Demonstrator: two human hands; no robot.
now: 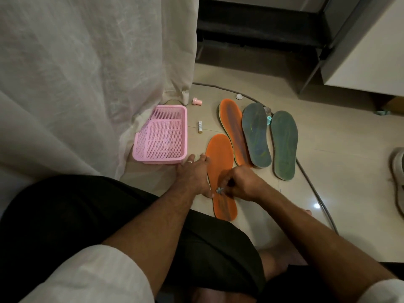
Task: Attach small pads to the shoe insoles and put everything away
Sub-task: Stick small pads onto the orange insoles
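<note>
Pad going onto the near orange insole (220, 154)

Right hand (242, 184) pinches a small, blurry pad (219, 190); left hand (193, 174), at nine o'clock, presses flat-fingered, thumb tip half hidden.

Under the right hand (241, 185) lies a plain orange insole (220, 158). Beyond that hand are another orange insole (232, 130) streaked grey down its middle, then two grey-green insoles (255, 134) with faint yellowish marks. Beyond the left hand (193, 173) sits a pink basket (162, 136), grid-perforated. The floor (328, 171) is glossy beige tile.
</note>
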